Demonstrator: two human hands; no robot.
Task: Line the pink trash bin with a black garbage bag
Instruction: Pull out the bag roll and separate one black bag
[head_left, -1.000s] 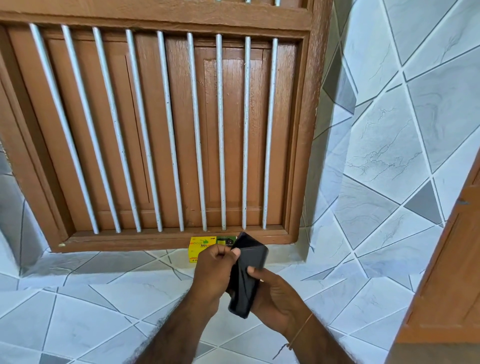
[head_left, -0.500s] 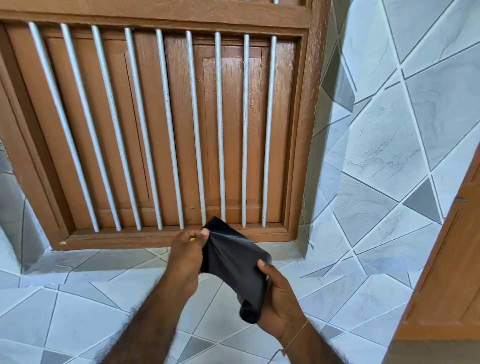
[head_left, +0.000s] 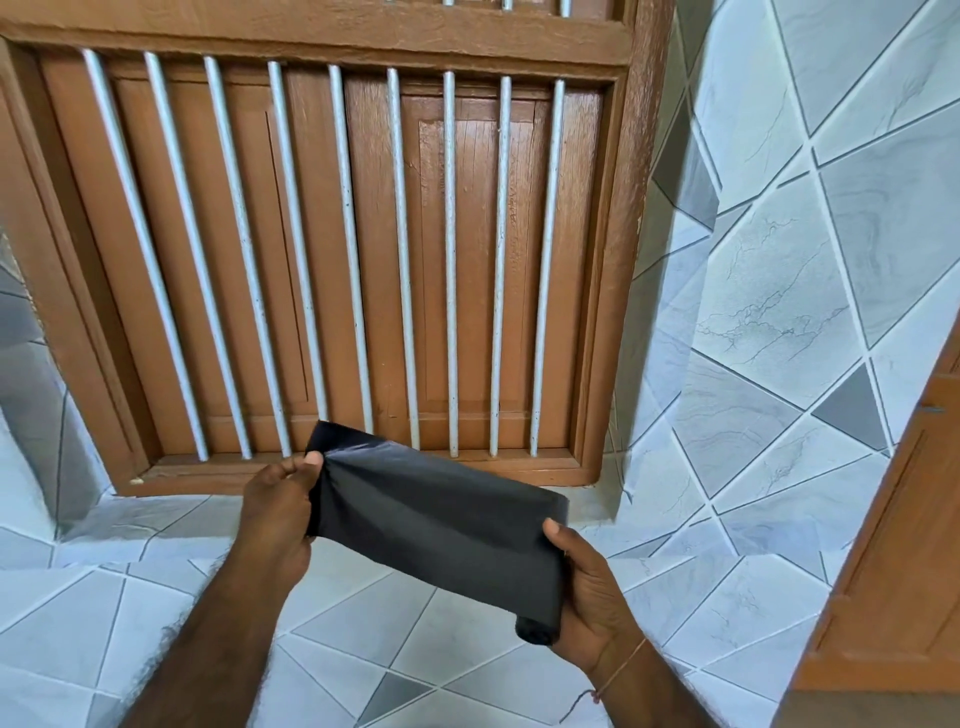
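Observation:
A roll of black garbage bags (head_left: 436, 514) is stretched between my hands in front of a barred wooden window. My left hand (head_left: 280, 504) pinches the free end of the black sheet at its upper left corner. My right hand (head_left: 587, 597) grips the rolled part at the lower right, thumb on top of the plastic. The unrolled sheet spans the gap between both hands, slightly slack. The pink trash bin is not in view.
A brown wooden window (head_left: 332, 249) with several grey vertical bars fills the wall ahead, above a tiled ledge (head_left: 156, 514). Grey and white tiles (head_left: 779, 312) cover the right wall. A brown wooden door edge (head_left: 893, 545) stands at the far right.
My hands have drawn apart, unrolling the black bag from a compact roll into a wide sheet. The yellow box on the ledge is now hidden behind it.

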